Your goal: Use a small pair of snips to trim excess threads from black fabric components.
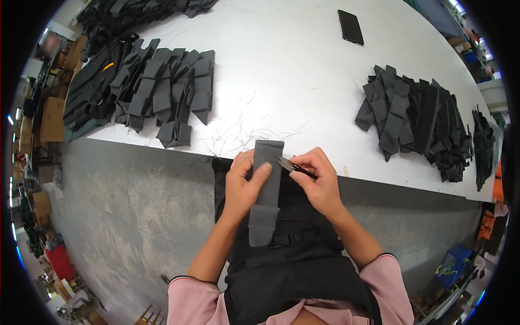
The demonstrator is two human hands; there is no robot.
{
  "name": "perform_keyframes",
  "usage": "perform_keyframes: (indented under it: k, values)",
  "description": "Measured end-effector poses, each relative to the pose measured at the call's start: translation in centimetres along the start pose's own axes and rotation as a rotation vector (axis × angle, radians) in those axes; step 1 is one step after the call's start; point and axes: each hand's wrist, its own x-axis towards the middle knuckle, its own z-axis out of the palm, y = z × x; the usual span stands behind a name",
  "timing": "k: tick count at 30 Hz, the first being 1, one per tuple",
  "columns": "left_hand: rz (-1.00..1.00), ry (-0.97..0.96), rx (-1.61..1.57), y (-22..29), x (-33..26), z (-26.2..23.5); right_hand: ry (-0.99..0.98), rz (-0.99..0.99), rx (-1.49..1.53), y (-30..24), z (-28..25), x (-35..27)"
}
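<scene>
Nearest, at the lower edge: pink sleeves with dark-trimmed cuffs (379,271) and a black apron with a buckled strap (292,260) over the lap. Just above, held upright at the near edge of the worktop, a long grey fabric strip with a folded lower end (266,189), its top reaching just over the white surface. Left hand (245,187) wrapped around the strip's left side, thumb pressed flat across its front, fingers curled behind, gripping it. Right hand (320,181) closed on small black thread snips (292,167), blades pointing left and touching the strip's right edge near the top.

Beyond the hands, a wide white worktop (303,70) with a grey front edge, littered near its near edge with loose dark thread trimmings (244,132). Toward the left edge, a fanned heap of dark grey fabric pieces (168,92), and further left a stack of black pieces, one with an orange mark (89,89). Toward the right edge, another heap of dark grey and black fabric pieces (417,119), trailing off to the far right. At the far side, well apart from everything, a black phone lying flat (350,26); at the far left corner, more black fabric (135,13).

Below the worktop, bare grey concrete floor (130,216). Around the rim, cardboard boxes (51,119) on the left, a red crate at lower left, blue and orange items at right, too bent and small to tell further.
</scene>
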Motion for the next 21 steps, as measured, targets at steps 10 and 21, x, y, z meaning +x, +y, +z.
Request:
perform_keyframes:
  k: [10, 21]
  values:
    - [-0.204, 0.228, -0.228, 0.3, 4.9, 1.6, -0.017, -0.521, -0.459, -0.8, 1.9, -2.4]
    - [0.061, -0.059, 0.259, 1.7, -1.3, 0.7, -0.054, 0.106, 0.051, 0.9, 1.2, 0.9]
